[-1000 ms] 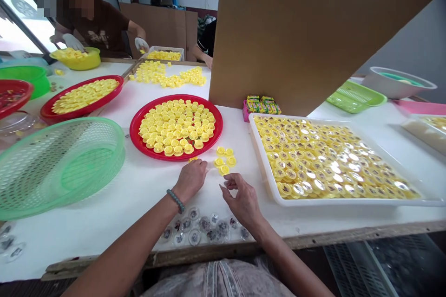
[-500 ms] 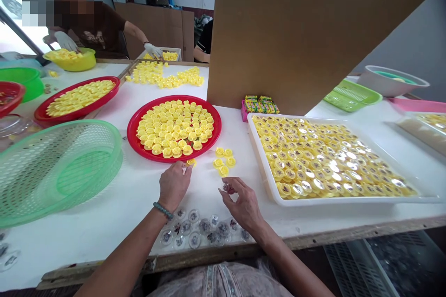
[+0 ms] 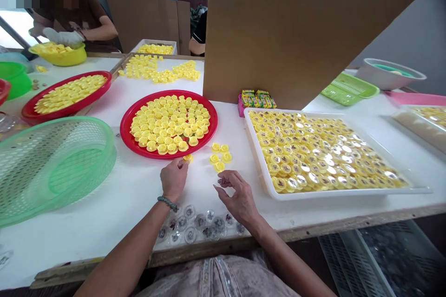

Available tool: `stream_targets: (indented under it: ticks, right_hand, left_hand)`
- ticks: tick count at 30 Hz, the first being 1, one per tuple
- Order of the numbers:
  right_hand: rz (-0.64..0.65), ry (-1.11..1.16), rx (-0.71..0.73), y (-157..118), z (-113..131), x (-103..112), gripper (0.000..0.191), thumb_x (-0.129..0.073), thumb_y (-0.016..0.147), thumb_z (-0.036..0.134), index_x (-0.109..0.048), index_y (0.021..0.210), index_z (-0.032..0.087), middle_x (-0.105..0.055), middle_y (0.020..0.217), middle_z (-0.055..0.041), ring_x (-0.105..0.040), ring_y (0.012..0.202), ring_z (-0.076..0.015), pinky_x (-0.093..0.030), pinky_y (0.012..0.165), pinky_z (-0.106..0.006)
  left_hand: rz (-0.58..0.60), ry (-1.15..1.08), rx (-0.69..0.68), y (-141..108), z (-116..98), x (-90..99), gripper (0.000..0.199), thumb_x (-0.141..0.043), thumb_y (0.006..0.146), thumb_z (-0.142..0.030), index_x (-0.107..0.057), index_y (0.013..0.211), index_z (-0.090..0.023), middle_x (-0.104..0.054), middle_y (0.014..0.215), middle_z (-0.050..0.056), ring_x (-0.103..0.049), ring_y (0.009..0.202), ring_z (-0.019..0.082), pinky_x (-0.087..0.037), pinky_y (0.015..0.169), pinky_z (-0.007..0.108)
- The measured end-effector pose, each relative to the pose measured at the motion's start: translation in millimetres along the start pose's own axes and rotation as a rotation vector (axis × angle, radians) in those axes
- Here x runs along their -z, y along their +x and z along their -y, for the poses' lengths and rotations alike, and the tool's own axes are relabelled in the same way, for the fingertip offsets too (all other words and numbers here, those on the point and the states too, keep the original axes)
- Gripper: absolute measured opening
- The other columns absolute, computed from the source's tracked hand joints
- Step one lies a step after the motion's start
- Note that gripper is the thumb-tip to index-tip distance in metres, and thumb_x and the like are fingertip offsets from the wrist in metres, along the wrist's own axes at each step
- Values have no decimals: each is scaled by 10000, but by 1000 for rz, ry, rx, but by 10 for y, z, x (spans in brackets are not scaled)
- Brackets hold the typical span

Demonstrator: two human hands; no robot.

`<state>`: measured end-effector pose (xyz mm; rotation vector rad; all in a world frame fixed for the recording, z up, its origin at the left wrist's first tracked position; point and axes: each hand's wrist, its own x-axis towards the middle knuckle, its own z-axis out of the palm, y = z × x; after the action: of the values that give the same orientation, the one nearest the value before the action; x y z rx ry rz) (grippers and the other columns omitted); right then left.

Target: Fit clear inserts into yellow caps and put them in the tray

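My left hand (image 3: 174, 178) is closed in a pinch at the near rim of a red tray (image 3: 126, 141), its fingertips on a small yellow flower-shaped cup (image 3: 188, 158). My right hand (image 3: 239, 195) curves its thumb and forefinger around a small clear disc with a dark print (image 3: 220, 181), partly hidden by the fingers. Just beyond it lies a loose group of several yellow cups (image 3: 219, 166). Many more yellow cups (image 3: 170, 123) fill the red tray. Clear discs with dark prints (image 3: 190, 235) are spread between my forearms near the table edge.
To the right stands a white tray (image 3: 259, 167) of yellow cups topped with printed discs. A green mesh basket (image 3: 108, 148) is at left. Behind are a cardboard panel (image 3: 272, 32) and a pink box of small packets (image 3: 241, 106). A gloved co-worker (image 3: 80, 14) handles yellow pieces in a yellow bowl (image 3: 69, 59).
The view has shifted slightly. My hands keep nearly the same pose over the table. The co-worker's gloved hand has moved from the white crate back to the yellow bowl.
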<state>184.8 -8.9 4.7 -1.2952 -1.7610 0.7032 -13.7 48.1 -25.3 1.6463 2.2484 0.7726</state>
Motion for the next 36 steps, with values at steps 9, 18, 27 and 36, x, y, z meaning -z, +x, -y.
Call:
stream_targets:
  ticks: [9,18,27,36]
  right_hand:
    - [19,-12,6,-12,-2,2,219,-593,762,168,-548,973,205,-602,882,-29,-597,703,-121,-520,660,-256]
    - [36,-12,34,-30,-14,-44,231,-593,763,151,-553,984,205,-598,857,-23,-596,724,-127,-514,660,-254]
    - [33,0,23,-45,-13,86,239,-629,753,227,-586,988,214,-648,928,-38,-609,753,-147,-517,686,-280]
    - [148,122,-6,-63,93,128,302,-639,744,191,-575,1038,218,-635,1012,-35,-601,793,-133,-509,736,-281]
  left_hand:
    - [20,0,50,-23,-50,54,298,-520,774,-452,-664,886,-216,-692,743,52,-619,712,240,-388,627,301]
    - [184,-625,318,-6,-142,-95,458,-616,669,-508,-622,987,-178,-596,562,-14,-455,399,117,-333,420,238]
    - [364,-591,153,-117,-232,-68,446,-639,670,-426,-625,1036,-172,-552,535,-41,-452,419,107,-360,442,230]
    - [613,-540,-130,-419,-36,182,317,-639,700,-341,-665,1000,-240,-535,607,-39,-459,552,129,-339,522,232]
